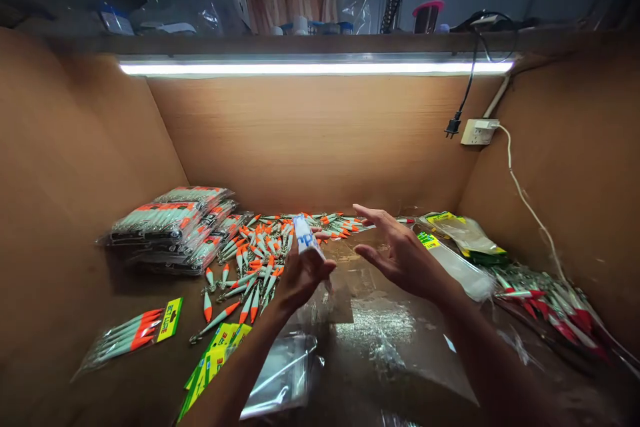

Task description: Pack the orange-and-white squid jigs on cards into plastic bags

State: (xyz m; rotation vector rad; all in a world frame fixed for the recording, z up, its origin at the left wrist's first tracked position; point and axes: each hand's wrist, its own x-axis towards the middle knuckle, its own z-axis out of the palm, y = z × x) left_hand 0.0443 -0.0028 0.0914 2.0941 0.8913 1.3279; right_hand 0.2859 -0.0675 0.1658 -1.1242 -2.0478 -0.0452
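Observation:
My left hand (303,283) is closed around a small white box with blue print (307,235), held upright above the table. Apart from it on the right, my right hand (393,250) is raised with its fingers spread and nothing in it. Behind and left of the box lies a loose heap of pale fishing lures with orange ends (257,260). Yellow-green header cards (216,361) and clear plastic bags (280,377) lie beside and partly beneath my left forearm.
Packed lures are stacked (167,230) at the back left. One carded lure pack (133,335) lies at front left. Right of my right hand are clear bags (463,270) and red-white lures (570,317). A black plug (453,125) hangs near a wall outlet (477,133).

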